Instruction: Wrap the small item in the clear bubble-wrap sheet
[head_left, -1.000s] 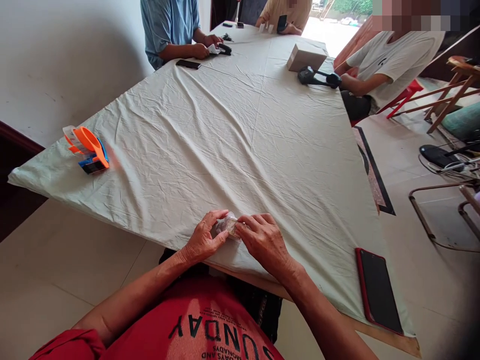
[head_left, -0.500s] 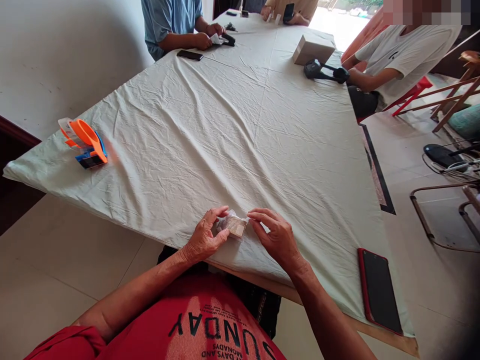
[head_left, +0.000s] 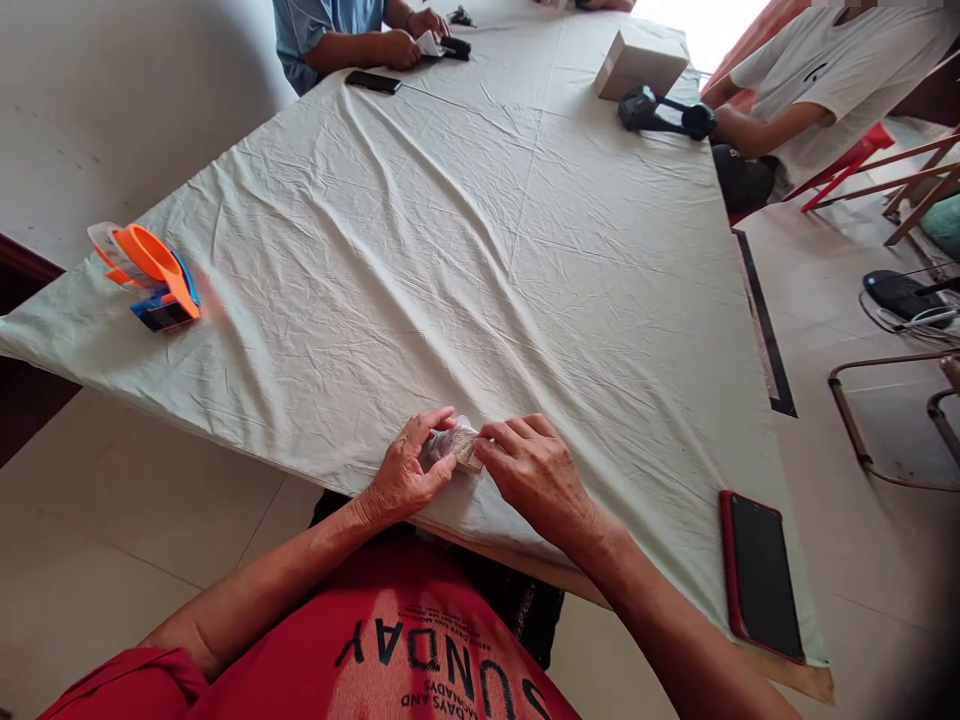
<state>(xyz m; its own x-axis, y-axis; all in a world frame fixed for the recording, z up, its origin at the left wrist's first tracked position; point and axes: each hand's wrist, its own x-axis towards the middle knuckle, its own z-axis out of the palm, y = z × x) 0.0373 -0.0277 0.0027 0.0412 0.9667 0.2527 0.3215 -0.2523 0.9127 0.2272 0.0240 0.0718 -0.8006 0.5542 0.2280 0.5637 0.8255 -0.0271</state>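
A small tan block-shaped packet in clear plastic wrap (head_left: 463,447) lies on the cloth close to the table's near edge. My left hand (head_left: 411,468) grips its left side, thumb at the front and fingers behind. At its right end, my right hand (head_left: 529,470) has its fingers curled together against the packet, covering that end. Whether the right fingertips pinch the wrap or the block itself is hidden. Loose, crinkled plastic shows between the two hands.
An orange and blue tape dispenser (head_left: 161,285) stands at the left. A red-cased phone (head_left: 763,575) lies at the right edge. Farther off are a cardboard box (head_left: 641,65), a black device (head_left: 666,113), a dark phone (head_left: 373,82) and other people seated around the table.
My right hand has moved left onto the packet's right end, and its fingers have closed together. My left hand keeps its place. The view has tipped slightly downward.
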